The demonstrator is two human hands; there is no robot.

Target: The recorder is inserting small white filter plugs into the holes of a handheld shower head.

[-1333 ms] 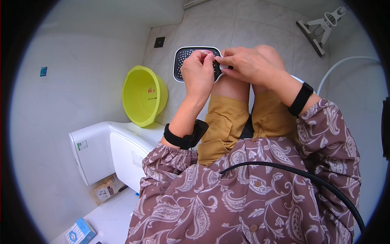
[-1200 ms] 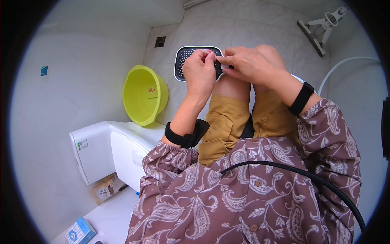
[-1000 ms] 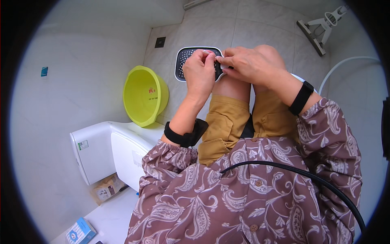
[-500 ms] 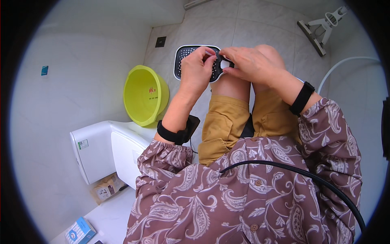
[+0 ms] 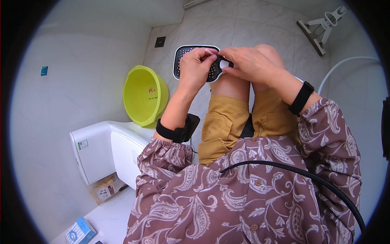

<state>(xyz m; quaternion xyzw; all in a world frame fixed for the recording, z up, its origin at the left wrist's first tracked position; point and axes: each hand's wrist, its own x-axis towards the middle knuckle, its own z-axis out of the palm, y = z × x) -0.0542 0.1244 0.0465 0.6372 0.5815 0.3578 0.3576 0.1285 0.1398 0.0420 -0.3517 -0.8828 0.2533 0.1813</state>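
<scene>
In the head view, the shower head (image 5: 214,70), with its dark dotted face and white rim, is held just over the person's left knee (image 5: 229,87); whether it touches the knee is hidden. The left hand (image 5: 194,67) is over the face of the shower head, thumb and forefinger pinching a thin white stick (image 5: 209,52); whether its tip meets the face cannot be told. The right hand (image 5: 254,63) grips the neck of the shower head, fingers on the far side and thumb on the near side, with a white button (image 5: 224,64) showing between them. Left of the shower head and nearer the person stands a yellow-green basin (image 5: 140,97); past it, nearer still, is the white toilet (image 5: 122,156). A dark drain (image 5: 160,42) lies left of the shower head and slightly farther off. Well to its right are a mop (image 5: 321,34), farther away, and a pale hose (image 5: 345,60).
</scene>
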